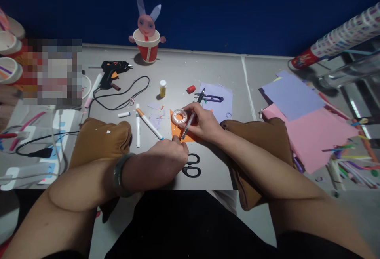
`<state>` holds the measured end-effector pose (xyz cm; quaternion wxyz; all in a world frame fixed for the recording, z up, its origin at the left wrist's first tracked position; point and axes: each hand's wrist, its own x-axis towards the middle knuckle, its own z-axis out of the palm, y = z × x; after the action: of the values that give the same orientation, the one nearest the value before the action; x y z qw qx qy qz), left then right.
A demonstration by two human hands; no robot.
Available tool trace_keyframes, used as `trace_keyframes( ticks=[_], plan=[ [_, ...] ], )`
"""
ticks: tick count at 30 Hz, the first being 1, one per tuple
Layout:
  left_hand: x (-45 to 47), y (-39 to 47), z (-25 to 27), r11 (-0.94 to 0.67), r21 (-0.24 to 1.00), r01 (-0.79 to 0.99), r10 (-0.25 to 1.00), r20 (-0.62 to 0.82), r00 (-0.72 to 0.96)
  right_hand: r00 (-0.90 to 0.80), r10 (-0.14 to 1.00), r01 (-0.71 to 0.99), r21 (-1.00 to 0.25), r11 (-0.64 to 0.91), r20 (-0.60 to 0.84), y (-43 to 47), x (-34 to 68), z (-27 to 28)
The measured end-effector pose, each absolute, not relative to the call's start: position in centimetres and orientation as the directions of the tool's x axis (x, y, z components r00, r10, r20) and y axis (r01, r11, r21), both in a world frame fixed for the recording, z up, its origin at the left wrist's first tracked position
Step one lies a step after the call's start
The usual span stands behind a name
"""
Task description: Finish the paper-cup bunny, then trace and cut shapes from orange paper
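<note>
My right hand [206, 122] is closed around a pen [192, 117] with a dark upper end and a clear barrel. The same fingers grip a white ring that looks like a tape roll [179, 116], above a sheet of orange paper [175, 128]. At the paper's lower left corner is my left hand [168, 154], its fingers curled together; what they pinch, if anything, is hidden. Black scissor handles [192, 165] stick out beside this hand, the blades out of sight. An orange-capped marker [150, 124] and a white marker [138, 128] lie just left.
Thread snips [212, 98] lie on lilac paper [224, 106] behind my right hand. Further back are a small yellow bottle [163, 88], a black glue gun [114, 71] and a rabbit-eared paper cup [147, 49]. Brown cushions [99, 142] support both forearms. Pink paper [320, 132] lies right.
</note>
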<state>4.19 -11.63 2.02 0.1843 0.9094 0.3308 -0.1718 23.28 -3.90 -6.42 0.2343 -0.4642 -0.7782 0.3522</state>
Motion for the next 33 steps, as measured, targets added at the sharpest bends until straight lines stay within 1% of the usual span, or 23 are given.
trace_keyframes(
  ticks=[7,13,19,25,30,33],
  plan=[
    [4.24,-11.61,1.80,-0.710,0.220,0.669,0.532,-0.456,0.714,-0.463,0.886,0.556,-0.765,0.325,0.040,-3.90,23.32,-6.31],
    [3.97,-11.79,1.63,-0.720,0.222,0.657,0.553,-0.387,0.737,-0.477,0.878,0.567,-0.754,0.332,0.027,-3.90,23.29,-6.16],
    [4.08,-11.80,1.96,-0.733,0.201,0.650,0.538,-0.413,0.734,-0.472,0.881,0.562,-0.757,0.335,0.040,-3.99,23.32,-6.27],
    [4.02,-11.87,1.84,-0.721,0.213,0.660,0.558,-0.387,0.734,-0.477,0.877,0.554,-0.758,0.345,0.051,-3.97,23.41,-6.31],
    [4.17,-11.71,2.00,-0.726,0.213,0.655,0.546,-0.401,0.736,-0.479,0.876,0.549,-0.757,0.355,0.063,-3.93,23.39,-6.31],
    [4.27,-11.63,2.20,-0.726,0.213,0.654,0.530,-0.433,0.730,-0.477,0.877,0.543,-0.762,0.352,0.066,-3.94,23.32,-6.28]
  ],
)
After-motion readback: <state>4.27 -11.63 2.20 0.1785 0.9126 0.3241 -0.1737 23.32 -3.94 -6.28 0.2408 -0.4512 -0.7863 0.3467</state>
